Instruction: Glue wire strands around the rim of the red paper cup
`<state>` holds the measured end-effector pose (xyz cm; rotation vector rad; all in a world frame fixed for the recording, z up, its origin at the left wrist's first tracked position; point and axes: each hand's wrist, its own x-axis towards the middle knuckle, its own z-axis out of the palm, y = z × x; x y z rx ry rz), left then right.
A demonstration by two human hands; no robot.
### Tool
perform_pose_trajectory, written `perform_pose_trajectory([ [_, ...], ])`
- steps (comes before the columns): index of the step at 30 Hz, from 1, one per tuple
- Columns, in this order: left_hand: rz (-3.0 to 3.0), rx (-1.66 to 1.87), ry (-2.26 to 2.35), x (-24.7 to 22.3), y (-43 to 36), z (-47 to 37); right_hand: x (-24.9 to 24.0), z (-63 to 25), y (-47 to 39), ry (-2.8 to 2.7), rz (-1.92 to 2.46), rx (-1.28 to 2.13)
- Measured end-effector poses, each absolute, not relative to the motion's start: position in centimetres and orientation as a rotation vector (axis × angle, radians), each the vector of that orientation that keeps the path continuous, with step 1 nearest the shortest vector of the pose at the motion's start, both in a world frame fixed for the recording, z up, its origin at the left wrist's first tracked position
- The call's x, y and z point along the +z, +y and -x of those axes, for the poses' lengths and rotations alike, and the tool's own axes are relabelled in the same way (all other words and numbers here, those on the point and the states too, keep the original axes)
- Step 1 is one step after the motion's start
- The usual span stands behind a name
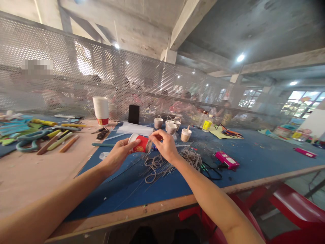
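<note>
My left hand (pixel 121 149) is wrapped round a red and white paper cup (pixel 142 144), which lies tilted on its side above the table. At the cup's right end, the fingers of my right hand (pixel 165 145) are pinched together; what they hold is too small to make out. Below my hands lies a loose pile of grey cord (pixel 192 159) with several thin wires. Just behind, small cups with cord loops (pixel 158 122) stand grouped upright. Near them is a cup with a flat stick in it (pixel 186 135).
A stack of paper cups (pixel 101 106) and a black phone (pixel 133 114) stand by the perforated metal screen (pixel 142 81). Teal-handled scissors (pixel 27 144) and several tools lie left. A magenta box (pixel 228 160) with a black cable and a yellow-labelled bottle (pixel 207 124) are right.
</note>
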<state>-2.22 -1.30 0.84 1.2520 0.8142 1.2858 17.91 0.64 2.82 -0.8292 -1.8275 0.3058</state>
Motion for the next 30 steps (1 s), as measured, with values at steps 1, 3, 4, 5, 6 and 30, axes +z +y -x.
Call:
perform_pose_trajectory([
  [1, -1.253, 1.275, 0.805, 0.89, -1.35, 2.24, 2.78, -17.91, 0.68, -1.827, 0.829, 0.303],
  [3, -1.252, 1.258, 0.797, 1.0, -1.46, 2.25, 2.66, -17.91, 0.83, -1.826, 0.829, 0.302],
  [4, -1.251, 1.253, 0.795, 1.04, -1.49, 2.25, 2.59, -17.92, 0.91, -1.827, 0.828, 0.302],
  [5, -1.25, 1.252, 0.794, 1.07, -1.51, 2.24, 2.52, -17.92, 0.99, -1.828, 0.826, 0.302],
  [6, -1.25, 1.252, 0.794, 1.07, -1.5, 2.24, 2.45, -17.93, 1.07, -1.829, 0.826, 0.302],
  [30, -1.265, 1.258, 0.781, 1.07, -1.52, 2.32, 2.61, -18.05, 1.22, -1.738, 0.846, 0.765],
])
